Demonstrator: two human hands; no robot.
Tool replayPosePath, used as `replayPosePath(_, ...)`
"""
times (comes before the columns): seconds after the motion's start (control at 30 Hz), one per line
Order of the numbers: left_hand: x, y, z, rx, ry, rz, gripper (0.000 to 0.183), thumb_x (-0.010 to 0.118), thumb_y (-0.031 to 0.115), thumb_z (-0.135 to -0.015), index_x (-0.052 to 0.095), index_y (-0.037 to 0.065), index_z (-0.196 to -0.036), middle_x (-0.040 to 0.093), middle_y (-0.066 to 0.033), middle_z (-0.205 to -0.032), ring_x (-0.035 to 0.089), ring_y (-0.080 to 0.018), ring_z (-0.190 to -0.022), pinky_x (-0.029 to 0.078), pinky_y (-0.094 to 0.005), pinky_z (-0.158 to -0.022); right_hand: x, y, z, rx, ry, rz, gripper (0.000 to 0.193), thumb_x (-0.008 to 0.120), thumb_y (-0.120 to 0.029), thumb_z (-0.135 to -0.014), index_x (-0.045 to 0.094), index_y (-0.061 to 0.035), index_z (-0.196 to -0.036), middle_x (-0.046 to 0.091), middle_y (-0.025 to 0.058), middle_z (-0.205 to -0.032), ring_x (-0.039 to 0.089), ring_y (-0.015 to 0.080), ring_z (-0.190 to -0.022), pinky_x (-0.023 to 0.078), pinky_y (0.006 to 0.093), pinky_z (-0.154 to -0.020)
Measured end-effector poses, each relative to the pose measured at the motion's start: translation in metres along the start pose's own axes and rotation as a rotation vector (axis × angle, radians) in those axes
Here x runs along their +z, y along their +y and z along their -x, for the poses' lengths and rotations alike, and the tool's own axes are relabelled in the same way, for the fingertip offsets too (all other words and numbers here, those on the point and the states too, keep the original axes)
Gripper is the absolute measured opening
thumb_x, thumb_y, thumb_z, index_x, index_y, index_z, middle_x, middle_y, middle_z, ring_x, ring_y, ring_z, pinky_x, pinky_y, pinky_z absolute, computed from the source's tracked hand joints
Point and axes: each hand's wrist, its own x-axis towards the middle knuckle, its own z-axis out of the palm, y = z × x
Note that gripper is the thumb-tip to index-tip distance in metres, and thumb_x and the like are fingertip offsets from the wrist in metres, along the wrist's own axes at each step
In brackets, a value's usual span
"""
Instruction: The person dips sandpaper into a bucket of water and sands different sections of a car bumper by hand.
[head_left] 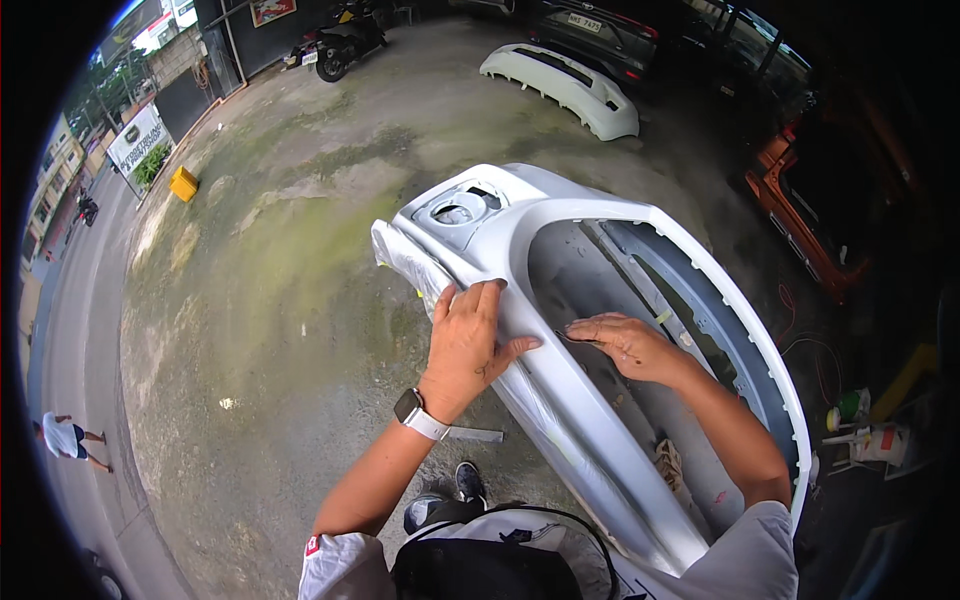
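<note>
A white car bumper [585, 400] stretches diagonally before me, with a large grille opening and a round lamp opening at its far end. My left hand [468, 345] rests open on its left bar, thumb apart from the fingers. My right hand [625, 345] is at the inner edge of the grille opening, its fingers stretched out and pressed together. A thin dark edge shows under those fingertips; what it is I cannot make out. Clear plastic film [560, 450] covers the bumper's left side.
Behind stands a second white bumper [575, 85] on the ground, near a parked dark car [600, 35]. A motorcycle [335, 45] is parked at the back. Orange car body panels [800, 215] lie at right, near several containers [850, 405]. A yellow box [184, 184] sits by the road at left.
</note>
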Motion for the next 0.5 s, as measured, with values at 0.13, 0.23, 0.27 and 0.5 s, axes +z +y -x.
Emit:
replayPosePath(0.13, -0.03, 0.015, 0.053, -0.002, 0.179, 0.122, 0.063, 0.081, 0.035, -0.087, 0.057, -0.001, -0.132, 0.064, -0.0182, -0.128, 0.06, -0.0378, -0.122, 0.036, -0.0522, -0.115, -0.043, -0.074, 0.018, 0.091, 0.183, -0.056, 0.044, 0.049, 0.009, -0.097, 0.064, -0.0031, -0.136, 0.068, 0.0168, -0.135, 0.065, 0.0307, -0.125, 0.05, 0.0373, -0.11)
replayPosePath(0.23, -0.031, -0.006, 0.147, -0.334, 0.163, 0.237, 0.047, 0.08, 0.023, -0.087, 0.062, 0.001, -0.124, 0.069, -0.0193, -0.12, 0.066, -0.0376, -0.117, 0.05, -0.0434, -0.102, -0.047, -0.12, 0.006, -0.009, 0.193, -0.065, 0.044, 0.048, 0.009, -0.098, 0.064, -0.0034, -0.137, 0.068, 0.0162, -0.135, 0.067, 0.0287, -0.123, 0.051, 0.0367, -0.109)
replayPosePath(0.27, -0.02, -0.023, 0.193, -0.414, 0.159, 0.267, 0.046, 0.08, 0.026, -0.089, 0.063, 0.001, -0.124, 0.069, -0.0199, -0.12, 0.068, -0.0376, -0.113, 0.052, -0.044, -0.098, -0.044, -0.135, 0.001, -0.019, 0.171, -0.076, 0.044, 0.048, 0.009, -0.098, 0.064, -0.0034, -0.137, 0.068, 0.0162, -0.135, 0.067, 0.0287, -0.123, 0.051, 0.0367, -0.109)
replayPosePath(0.5, 0.059, 0.003, 0.641, -1.335, -0.171, 0.098, 0.043, 0.078, 0.035, -0.09, 0.068, 0.002, -0.117, 0.076, -0.0193, -0.105, 0.074, -0.0357, -0.098, 0.058, -0.0428, -0.088, 0.074, -0.234, -0.018, -0.361, -0.063, 0.011, 0.039, 0.054, 0.006, -0.095, 0.069, -0.0023, -0.13, 0.066, 0.0135, -0.117, 0.066, 0.0282, -0.109, 0.052, 0.036, -0.097)
